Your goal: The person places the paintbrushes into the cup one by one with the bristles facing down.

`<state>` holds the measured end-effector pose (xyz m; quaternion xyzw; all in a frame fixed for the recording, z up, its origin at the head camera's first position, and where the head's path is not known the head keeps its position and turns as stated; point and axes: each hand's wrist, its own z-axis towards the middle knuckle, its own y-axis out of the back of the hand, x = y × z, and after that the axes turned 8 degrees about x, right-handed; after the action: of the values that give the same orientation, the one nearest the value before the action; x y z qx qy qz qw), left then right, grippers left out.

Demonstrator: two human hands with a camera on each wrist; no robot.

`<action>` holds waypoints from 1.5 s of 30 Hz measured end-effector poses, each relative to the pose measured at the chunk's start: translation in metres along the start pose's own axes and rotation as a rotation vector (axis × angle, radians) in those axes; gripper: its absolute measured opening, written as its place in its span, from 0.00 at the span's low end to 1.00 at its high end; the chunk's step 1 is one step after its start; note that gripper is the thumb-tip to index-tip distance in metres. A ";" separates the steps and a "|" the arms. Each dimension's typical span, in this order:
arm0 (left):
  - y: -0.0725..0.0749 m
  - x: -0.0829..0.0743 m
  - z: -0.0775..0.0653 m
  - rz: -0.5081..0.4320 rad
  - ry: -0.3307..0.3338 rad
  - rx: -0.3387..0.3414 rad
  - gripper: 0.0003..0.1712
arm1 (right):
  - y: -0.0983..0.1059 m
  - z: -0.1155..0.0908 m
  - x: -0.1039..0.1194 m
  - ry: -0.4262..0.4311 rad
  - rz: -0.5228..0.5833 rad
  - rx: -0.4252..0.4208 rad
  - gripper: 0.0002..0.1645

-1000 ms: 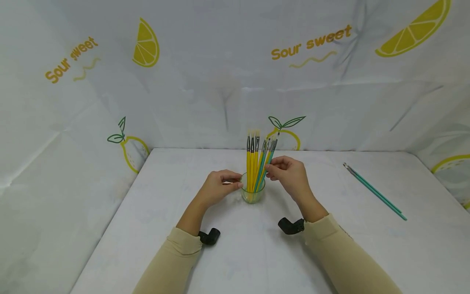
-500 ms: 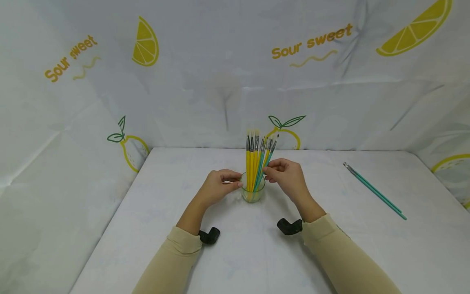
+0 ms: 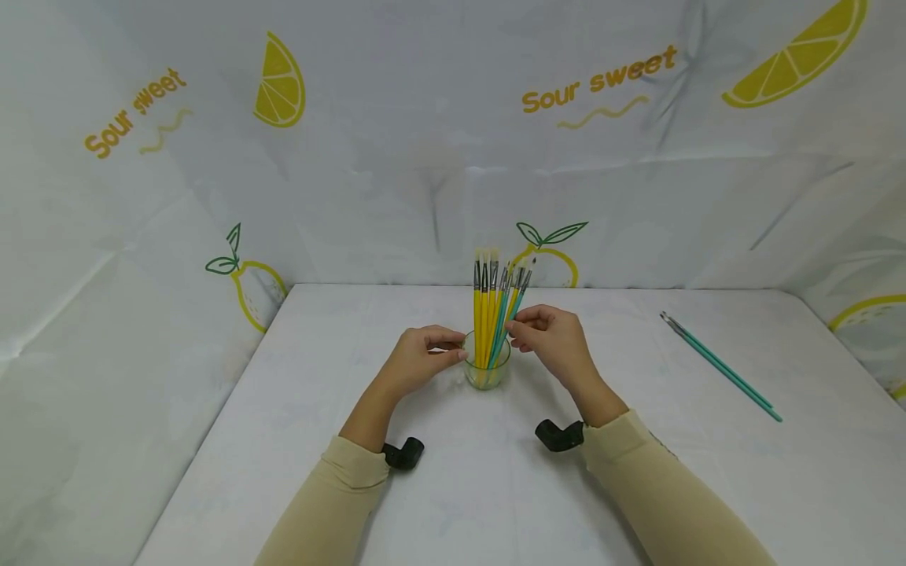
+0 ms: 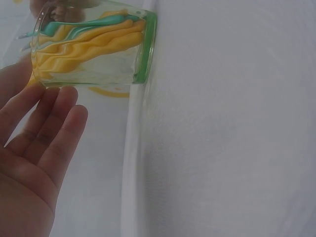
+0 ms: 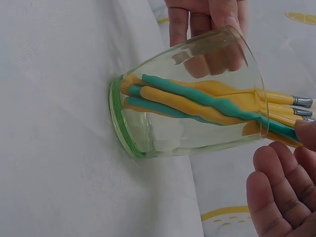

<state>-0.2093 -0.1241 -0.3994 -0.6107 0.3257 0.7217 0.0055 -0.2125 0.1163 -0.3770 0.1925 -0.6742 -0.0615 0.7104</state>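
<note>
A clear drinking glass [image 3: 476,380] with a green base stands upright, holding several yellow paintbrushes [image 3: 478,322] and a few teal ones, bristles up. At its left rim is my left hand [image 3: 419,358], thumb and fingers holding the edge. My right hand [image 3: 559,346] pinches a teal paintbrush [image 3: 521,295] just above the right rim; this brush leans to the right, its lower end inside the glass. In the right wrist view the teal handle [image 5: 217,103] runs down the glass beside the yellow ones, while the other fingers [image 5: 266,163] spread below the rim.
Two more teal paintbrushes [image 3: 722,367] lie side by side on the white table [image 3: 453,487], off to the right. Behind the table hangs a white cloth [image 3: 396,118] printed with lemons and lettering. Each wrist carries a black camera mount [image 3: 559,435].
My right hand has come slightly down and left with the teal paintbrush, which sits a little lower in the glass. My left hand stays at the rim.
</note>
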 end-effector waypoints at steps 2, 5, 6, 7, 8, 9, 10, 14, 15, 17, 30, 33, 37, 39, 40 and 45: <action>0.000 0.004 0.001 -0.011 -0.009 0.003 0.20 | 0.003 -0.001 0.000 -0.007 -0.016 -0.003 0.19; 0.000 0.006 0.001 -0.008 -0.022 0.009 0.22 | 0.011 -0.001 -0.003 -0.028 -0.046 -0.015 0.21; 0.000 0.006 0.001 -0.001 -0.028 0.010 0.22 | 0.015 -0.002 -0.005 -0.033 -0.058 -0.020 0.22; 0.001 0.006 0.001 0.009 -0.035 0.008 0.22 | 0.020 -0.002 -0.006 -0.039 -0.070 -0.026 0.23; 0.001 0.005 0.001 0.013 -0.040 0.007 0.23 | 0.024 -0.002 -0.008 -0.045 -0.088 -0.035 0.24; 0.001 0.005 0.001 0.019 -0.045 0.006 0.23 | 0.030 -0.002 -0.009 -0.048 -0.111 -0.044 0.25; 0.001 0.005 0.001 0.021 -0.051 0.006 0.23 | 0.036 -0.002 -0.011 -0.054 -0.129 -0.056 0.25; 0.002 0.005 0.002 0.003 -0.062 0.007 0.22 | 0.065 -0.003 -0.019 -0.070 -0.242 -0.082 0.27; 0.002 0.005 0.002 0.006 -0.060 0.006 0.22 | 0.073 -0.004 -0.021 -0.074 -0.274 -0.083 0.27; 0.003 0.006 0.002 0.002 -0.055 0.001 0.22 | 0.090 -0.005 -0.026 -0.090 -0.329 -0.080 0.28; 0.001 0.007 0.001 0.017 -0.026 0.000 0.22 | 0.188 -0.028 -0.058 -0.291 -0.576 -0.032 0.34; 0.000 0.008 0.001 0.019 -0.027 -0.001 0.22 | 0.205 -0.032 -0.064 -0.356 -0.611 0.036 0.39; 0.001 0.007 0.001 -0.001 -0.035 -0.001 0.22 | 0.225 -0.034 -0.071 -0.417 -0.677 0.125 0.41; 0.001 0.007 0.001 -0.012 -0.041 0.000 0.22 | 0.232 -0.035 -0.076 -0.436 -0.704 0.149 0.39; 0.001 0.007 0.001 -0.013 -0.044 0.002 0.22 | 0.235 -0.036 -0.079 -0.449 -0.707 0.155 0.39; 0.001 0.007 0.001 0.006 -0.044 0.001 0.22 | 0.244 -0.038 -0.089 -0.509 -0.700 0.178 0.36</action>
<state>-0.2126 -0.1267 -0.4052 -0.5937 0.3277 0.7348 0.0111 -0.2246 0.3787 -0.3737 0.4485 -0.7244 -0.2853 0.4389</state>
